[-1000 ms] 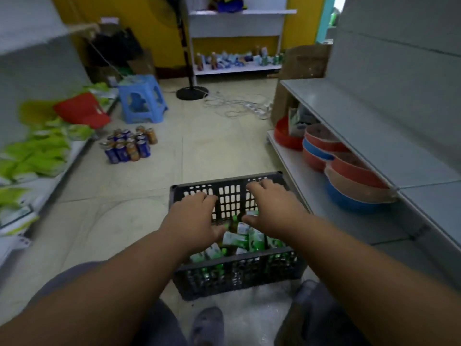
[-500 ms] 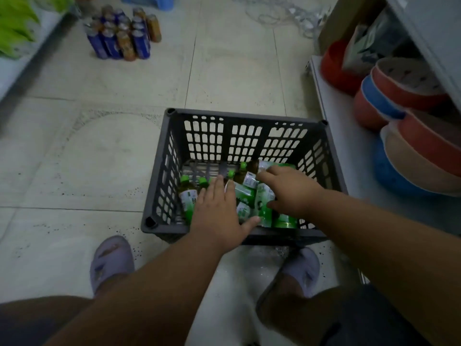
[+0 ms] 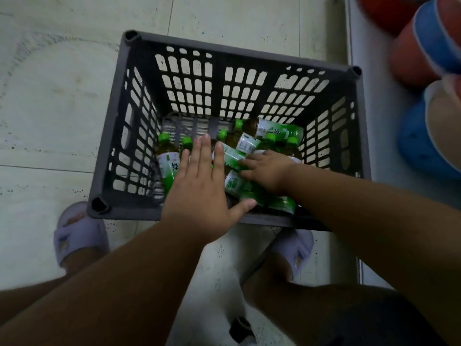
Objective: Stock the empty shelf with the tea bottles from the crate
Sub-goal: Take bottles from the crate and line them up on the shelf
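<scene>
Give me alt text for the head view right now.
Both hands reach into a dark grey slotted plastic crate on a pale tiled floor: the left hand hovers flat and open over green-capped tea bottles, while the right hand curls onto one lying bottle. Stacked red and blue plastic basins sit at right.

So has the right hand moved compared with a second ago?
Yes. The right hand has dropped from the crate's far rim down among the tea bottles on its floor.
</scene>
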Demonstrator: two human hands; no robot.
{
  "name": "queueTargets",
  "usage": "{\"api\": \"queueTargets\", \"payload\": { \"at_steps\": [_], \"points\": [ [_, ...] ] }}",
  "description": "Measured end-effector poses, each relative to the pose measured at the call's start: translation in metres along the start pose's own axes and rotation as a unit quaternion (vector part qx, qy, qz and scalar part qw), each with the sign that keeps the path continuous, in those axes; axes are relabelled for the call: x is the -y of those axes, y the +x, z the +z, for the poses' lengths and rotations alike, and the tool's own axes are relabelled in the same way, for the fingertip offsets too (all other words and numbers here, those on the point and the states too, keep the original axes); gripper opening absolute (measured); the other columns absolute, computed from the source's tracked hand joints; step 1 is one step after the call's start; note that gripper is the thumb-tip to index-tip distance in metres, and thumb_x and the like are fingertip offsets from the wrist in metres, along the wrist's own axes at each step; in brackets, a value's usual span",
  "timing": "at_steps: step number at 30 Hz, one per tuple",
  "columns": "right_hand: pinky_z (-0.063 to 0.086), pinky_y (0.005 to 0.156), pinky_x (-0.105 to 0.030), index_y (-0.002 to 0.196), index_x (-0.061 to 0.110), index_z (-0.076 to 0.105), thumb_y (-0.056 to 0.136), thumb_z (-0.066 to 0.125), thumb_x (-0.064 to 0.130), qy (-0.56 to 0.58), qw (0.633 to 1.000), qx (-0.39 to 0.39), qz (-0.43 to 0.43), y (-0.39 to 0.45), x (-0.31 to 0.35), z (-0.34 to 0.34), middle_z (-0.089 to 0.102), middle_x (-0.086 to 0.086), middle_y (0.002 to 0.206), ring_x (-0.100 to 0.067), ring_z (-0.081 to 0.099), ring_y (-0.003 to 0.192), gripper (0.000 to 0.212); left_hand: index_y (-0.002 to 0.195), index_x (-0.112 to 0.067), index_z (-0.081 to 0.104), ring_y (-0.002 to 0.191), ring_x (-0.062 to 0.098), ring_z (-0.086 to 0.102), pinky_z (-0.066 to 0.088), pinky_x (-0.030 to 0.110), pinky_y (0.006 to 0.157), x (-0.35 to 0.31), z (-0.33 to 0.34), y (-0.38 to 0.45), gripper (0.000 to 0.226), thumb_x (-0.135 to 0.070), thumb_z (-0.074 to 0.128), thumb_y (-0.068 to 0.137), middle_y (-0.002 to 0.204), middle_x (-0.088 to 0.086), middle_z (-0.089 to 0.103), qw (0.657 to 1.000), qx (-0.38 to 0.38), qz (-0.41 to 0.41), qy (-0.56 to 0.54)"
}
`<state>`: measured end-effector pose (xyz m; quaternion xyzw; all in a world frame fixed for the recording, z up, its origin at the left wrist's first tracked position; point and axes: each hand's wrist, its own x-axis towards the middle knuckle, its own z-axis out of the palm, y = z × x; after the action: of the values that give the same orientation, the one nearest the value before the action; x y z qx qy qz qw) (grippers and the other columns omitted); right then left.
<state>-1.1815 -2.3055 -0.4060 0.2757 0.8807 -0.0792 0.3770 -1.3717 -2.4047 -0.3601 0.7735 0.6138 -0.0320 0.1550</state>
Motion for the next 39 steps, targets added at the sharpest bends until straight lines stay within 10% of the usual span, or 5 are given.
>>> {"api": "queueTargets", "payload": {
  "at_steps": [7, 15, 23, 31, 39],
  "points": [
    [0.037, 0.106, -0.045, 0.146, 0.021, 0.04, 0.073, 0.078, 0.039, 0.192, 0.965, -0.112, 0.139, 0.008, 0.001, 0.024, 0.04, -0.012, 0.143, -0.033, 0.04, 0.131, 0.085, 0.156, -0.006, -0.016, 0.15, 0.031, -0.024, -0.007, 0.048, 0.123, -0.001, -0.001, 0.0, 0.114, -0.089, -0.002, 0.079, 0.162, 0.021, -0.023, 1.0, 0.012, -0.004, 0.0],
    [0.046, 0.069, -0.033, 0.128, 0.006, 0.041, 0.079, 0.077, 0.052, 0.542, 0.689, -0.095, 0.471, 0.038, -0.006, 0.018, 0.06, -0.012, 0.111, -0.032, 0.063, 0.103, 0.077, 0.154, -0.007, -0.021, 0.148, 0.03, -0.03, -0.008, 0.049, 0.122, -0.001, -0.001, 0.001, 0.114, -0.089, -0.007, 0.077, 0.159, 0.02, -0.031, 0.999, 0.028, -0.009, -0.013],
    [0.056, 0.079, -0.044, 0.149, 0.028, 0.018, 0.081, 0.078, 0.026, 0.586, 0.694, -0.114, 0.402, 0.069, 0.012, 0.012, 0.061, -0.016, 0.115, -0.038, 0.063, 0.105, 0.091, 0.154, -0.008, -0.022, 0.147, 0.029, -0.032, -0.011, 0.049, 0.122, 0.0, -0.001, 0.002, 0.113, -0.088, -0.005, 0.077, 0.159, 0.019, -0.032, 0.999, 0.027, -0.011, -0.028],
    [0.055, 0.087, -0.04, 0.121, 0.018, 0.048, 0.066, 0.088, 0.021, 0.728, 0.566, -0.206, 0.328, 0.047, 0.002, 0.016, 0.065, -0.003, 0.108, -0.021, 0.065, 0.097, 0.068, 0.157, -0.01, -0.017, 0.15, 0.029, -0.026, -0.007, 0.048, 0.123, 0.001, 0.004, 0.002, 0.111, -0.088, 0.001, 0.079, 0.162, 0.019, -0.024, 0.999, 0.009, -0.007, -0.039],
    [0.056, 0.087, -0.043, 0.123, 0.027, 0.047, 0.068, 0.088, 0.019, 0.698, 0.587, -0.326, 0.25, -0.065, 0.007, -0.069, 0.065, 0.002, 0.107, -0.017, 0.066, 0.097, 0.069, 0.149, -0.012, -0.032, 0.149, 0.025, -0.027, -0.014, 0.04, 0.121, 0.003, -0.011, -0.008, 0.116, -0.093, -0.014, 0.067, 0.162, 0.016, -0.027, 0.999, 0.02, -0.007, -0.03]
  ]
}}
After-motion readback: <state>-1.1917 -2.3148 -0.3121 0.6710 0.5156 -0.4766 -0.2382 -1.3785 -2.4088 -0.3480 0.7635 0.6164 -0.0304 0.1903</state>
